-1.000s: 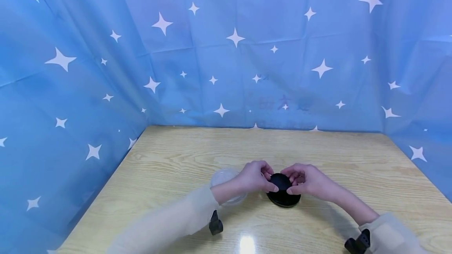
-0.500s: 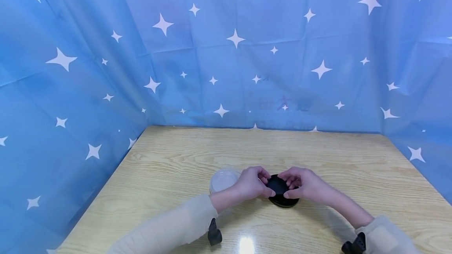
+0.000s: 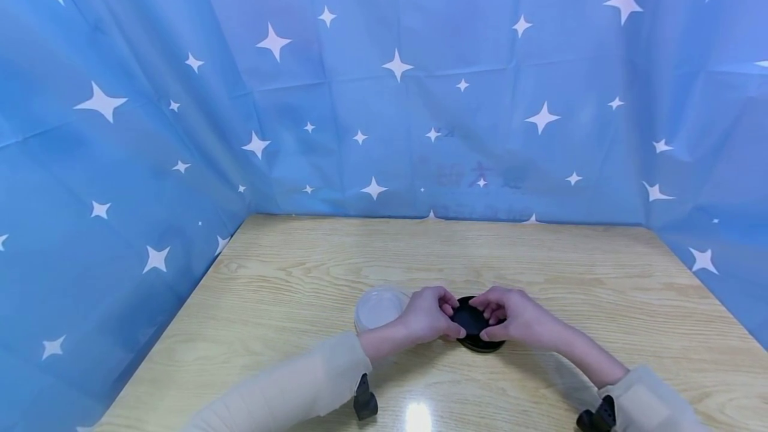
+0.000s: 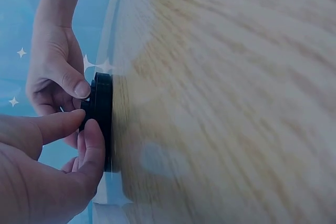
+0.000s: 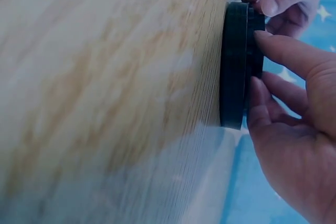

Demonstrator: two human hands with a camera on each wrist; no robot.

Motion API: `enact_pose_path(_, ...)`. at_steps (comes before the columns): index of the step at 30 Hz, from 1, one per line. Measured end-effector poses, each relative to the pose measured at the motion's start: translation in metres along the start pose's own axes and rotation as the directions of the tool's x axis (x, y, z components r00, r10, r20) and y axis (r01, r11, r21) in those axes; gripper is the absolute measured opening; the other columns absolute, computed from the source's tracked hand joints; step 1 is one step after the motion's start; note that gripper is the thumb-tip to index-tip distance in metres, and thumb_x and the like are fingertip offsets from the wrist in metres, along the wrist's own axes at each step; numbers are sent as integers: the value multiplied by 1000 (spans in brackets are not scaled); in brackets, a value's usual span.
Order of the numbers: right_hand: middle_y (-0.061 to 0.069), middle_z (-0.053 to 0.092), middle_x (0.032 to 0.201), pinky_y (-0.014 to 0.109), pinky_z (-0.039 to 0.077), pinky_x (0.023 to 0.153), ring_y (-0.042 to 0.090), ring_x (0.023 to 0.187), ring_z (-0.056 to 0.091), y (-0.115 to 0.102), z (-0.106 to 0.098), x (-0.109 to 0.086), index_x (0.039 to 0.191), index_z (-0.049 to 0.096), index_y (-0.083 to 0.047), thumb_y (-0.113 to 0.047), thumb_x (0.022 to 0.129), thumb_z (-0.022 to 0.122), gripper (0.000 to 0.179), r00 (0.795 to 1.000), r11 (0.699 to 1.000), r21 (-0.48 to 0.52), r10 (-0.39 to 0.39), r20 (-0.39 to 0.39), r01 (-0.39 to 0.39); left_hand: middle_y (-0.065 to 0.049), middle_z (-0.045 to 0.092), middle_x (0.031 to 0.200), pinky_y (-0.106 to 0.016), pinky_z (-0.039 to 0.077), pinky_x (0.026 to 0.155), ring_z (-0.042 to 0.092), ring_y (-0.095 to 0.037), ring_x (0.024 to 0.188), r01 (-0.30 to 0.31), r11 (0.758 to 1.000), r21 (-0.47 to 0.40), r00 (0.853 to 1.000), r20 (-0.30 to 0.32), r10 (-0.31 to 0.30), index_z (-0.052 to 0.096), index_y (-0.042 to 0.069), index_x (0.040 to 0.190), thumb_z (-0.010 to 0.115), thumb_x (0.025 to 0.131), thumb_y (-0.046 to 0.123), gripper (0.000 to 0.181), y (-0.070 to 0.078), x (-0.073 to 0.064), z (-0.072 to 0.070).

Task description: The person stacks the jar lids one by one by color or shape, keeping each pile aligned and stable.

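A low black disc (image 3: 480, 344) lies flat on the wooden table, with a smaller black round piece (image 3: 468, 319) on top. My left hand (image 3: 425, 315) holds the left side of the upper piece, thumb in front and fingers behind. From the opposite side my right hand (image 3: 517, 315) pinches it the same way. In the left wrist view, the thick rim of the black disc (image 4: 106, 103) stands beside both hands' fingertips. The right wrist view shows the black disc (image 5: 234, 72) resting against the tabletop. My fingers hide part of the upper piece.
A translucent round plastic container (image 3: 377, 309) stands just left of the disc, partly behind my left wrist. The wooden table (image 3: 288, 285) reaches back to a blue curtain (image 3: 336, 99) with white stars. Black wrist cameras (image 3: 365, 400) hang below the sleeves.
Both hands have shifted slightly left and nearer to me, their fingers still at the upper black piece. The left forearm has settled a little lower, showing more of the plastic container.
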State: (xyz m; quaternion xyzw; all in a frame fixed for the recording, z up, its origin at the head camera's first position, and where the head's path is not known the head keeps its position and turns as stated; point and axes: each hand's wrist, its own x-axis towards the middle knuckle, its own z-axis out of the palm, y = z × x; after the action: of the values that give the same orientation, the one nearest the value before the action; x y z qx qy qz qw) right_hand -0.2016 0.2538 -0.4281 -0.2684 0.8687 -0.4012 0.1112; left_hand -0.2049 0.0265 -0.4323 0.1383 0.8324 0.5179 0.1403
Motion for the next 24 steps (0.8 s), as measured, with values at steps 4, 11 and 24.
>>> enact_pose_path(4, 5, 64, 104, 28, 56, 77, 15, 90, 62, 0, 0, 0, 125, 64, 8, -11, 82, 86, 52, 1000, 1000, -3, 4, 7, -4, 2, 59, 85, -22, 48, 67, 54, -9, 74, 7, 1000, 14, 1000, -8, -7, 68, 8, 101, 92, 70, 1, 39, 1, 0, 0)
enact_pose_path(11, 7, 63, 106, 29, 57, 78, 17, 92, 63, 0, 0, 2, 125, 63, 9, -11, 82, 86, 53, 1000, 1000, -8, -4, 13, 4, 1, 59, 84, -22, 48, 67, 54, -8, 73, -1, 1000, 20, 999, -32, 1, 69, 6, 100, 92, 69, -1, 40, 2, -2, 2)
enact_pose_path(24, 11, 66, 112, 30, 58, 81, 21, 96, 66, -3, -4, -1, 126, 63, 9, -10, 84, 85, 51, 1000, 1000, 13, -6, -7, 6, 1, 60, 83, -20, 48, 64, 55, -8, 70, -10, 1000, -4, 1000, -21, 10, 70, 3, 101, 91, 68, -3, 40, 1, -3, 2)
